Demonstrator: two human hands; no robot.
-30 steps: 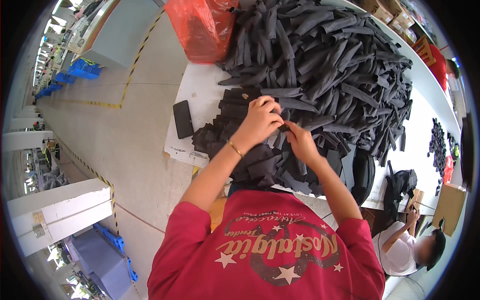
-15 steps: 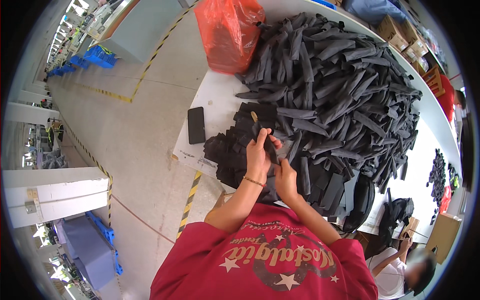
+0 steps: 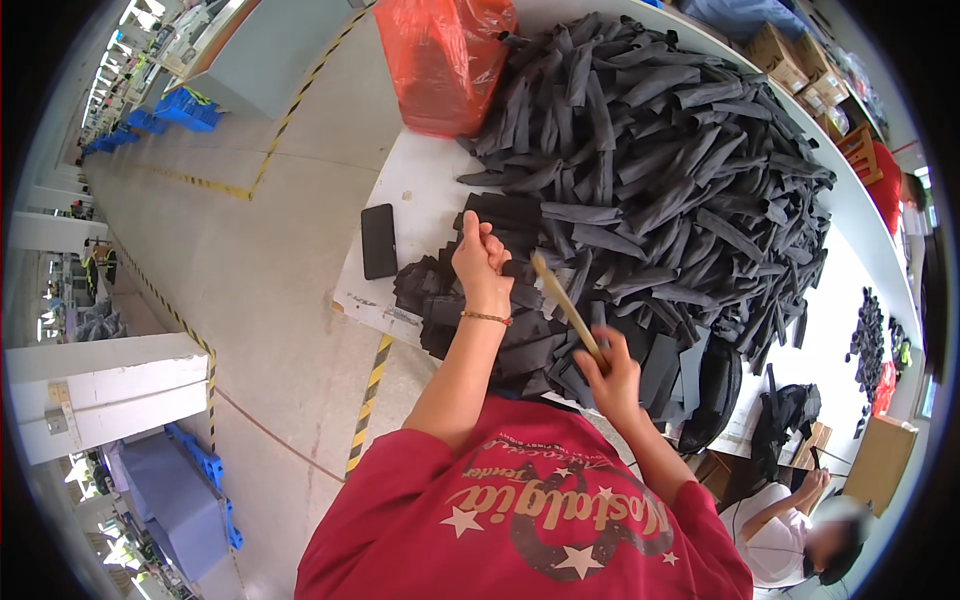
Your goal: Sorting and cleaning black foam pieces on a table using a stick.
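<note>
My left hand [image 3: 482, 264] is closed above the near-left part of the table, with a dark end of a black fabric piece [image 3: 516, 269] showing beside its fingers. Most of that piece is hidden in the fist. My right hand [image 3: 614, 380] grips the lower end of a slim tan stick [image 3: 570, 310], which looks wooden. The stick slants up and left, its far tip near the left hand but apart from it. Folded black fabric pieces [image 3: 415, 288] lie beneath and left of my hands. A large heap of narrow black fabric tubes [image 3: 650, 170] covers the table beyond.
A black phone [image 3: 379, 242] lies at the left edge of the white table [image 3: 405, 170]. An orange plastic bag [image 3: 440, 70] stands at the far-left corner. Right of me are flat dark panels [image 3: 662, 372] and a black bag [image 3: 712, 395]. Another person [image 3: 780, 525] sits at the lower right.
The stick, earlier mostly inside a black fabric tube between both hands, is now out of it in my right hand. That hand has moved right and nearer; my left has moved left and farther.
</note>
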